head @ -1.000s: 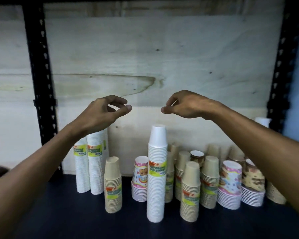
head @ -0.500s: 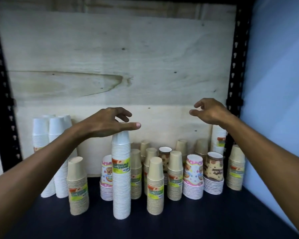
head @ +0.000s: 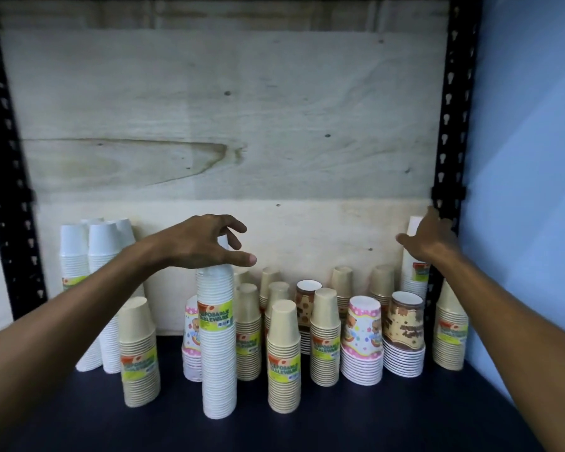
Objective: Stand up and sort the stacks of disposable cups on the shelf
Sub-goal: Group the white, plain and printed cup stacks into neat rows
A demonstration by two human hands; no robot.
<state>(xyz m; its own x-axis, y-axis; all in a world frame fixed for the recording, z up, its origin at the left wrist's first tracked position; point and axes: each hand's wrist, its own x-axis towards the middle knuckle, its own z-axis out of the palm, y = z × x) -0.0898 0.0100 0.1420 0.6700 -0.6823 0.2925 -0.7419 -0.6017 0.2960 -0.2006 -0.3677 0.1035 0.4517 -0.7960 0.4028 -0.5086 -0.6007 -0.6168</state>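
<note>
Our left hand (head: 206,244) hovers loose-fingered over the tall white stack (head: 218,347); right hand (head: 433,238), fingers straight, touches the corner white stack (head: 413,275). We advise gripping low, lifting straight.

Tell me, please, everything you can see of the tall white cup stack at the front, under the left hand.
The tall white cup stack is a column of nested plain white disposable cups, mouths down, standing upright on the dark shelf in front of the other stacks. A yellow-green label with an orange corner, reading "Disposable Tableware", wraps its upper part. The left hand covers its top, fingers curled over it; whether they grip it cannot be told.
</note>
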